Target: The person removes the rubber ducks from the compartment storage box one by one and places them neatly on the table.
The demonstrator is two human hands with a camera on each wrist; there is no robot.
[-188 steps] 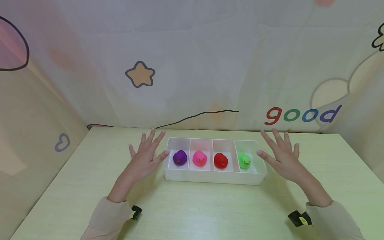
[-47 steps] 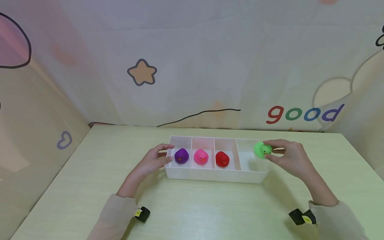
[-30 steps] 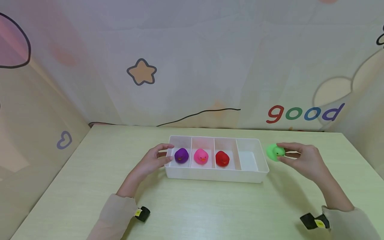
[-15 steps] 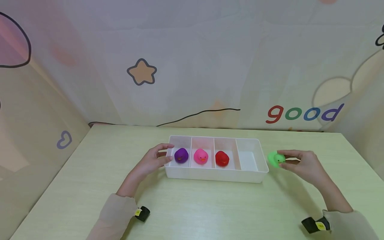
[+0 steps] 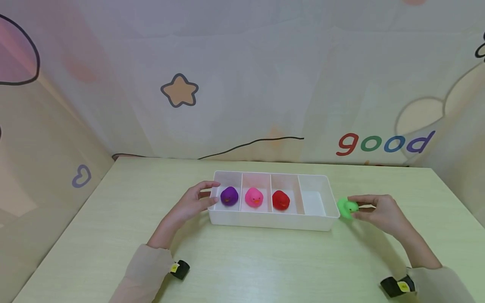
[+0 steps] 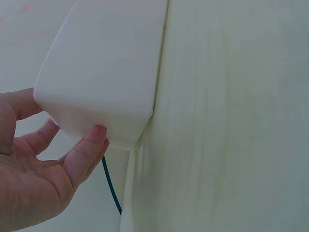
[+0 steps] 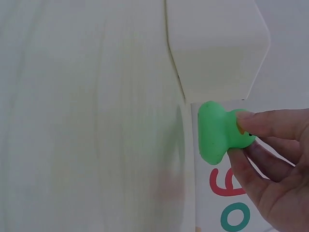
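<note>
A white box with compartments in a row stands on the table. A purple rubber duck, a pink one and a red one sit in separate compartments; the rightmost compartment holds nothing. My left hand grips the box's left end, fingers bent at the rim and end wall, as the left wrist view also shows. Just beyond the right end, my right hand pinches a green rubber duck by its head between thumb and fingers, low beside the box's corner.
The pale wooden table meets a printed cloth backdrop at its rear edge. More cloth hangs along both sides. A black wrist device is on the left sleeve and another on the right.
Both hands were spread beside the box at first. The left has taken hold of its left end; the right has lifted the green duck out, carried it right and lowered it beside the box.
</note>
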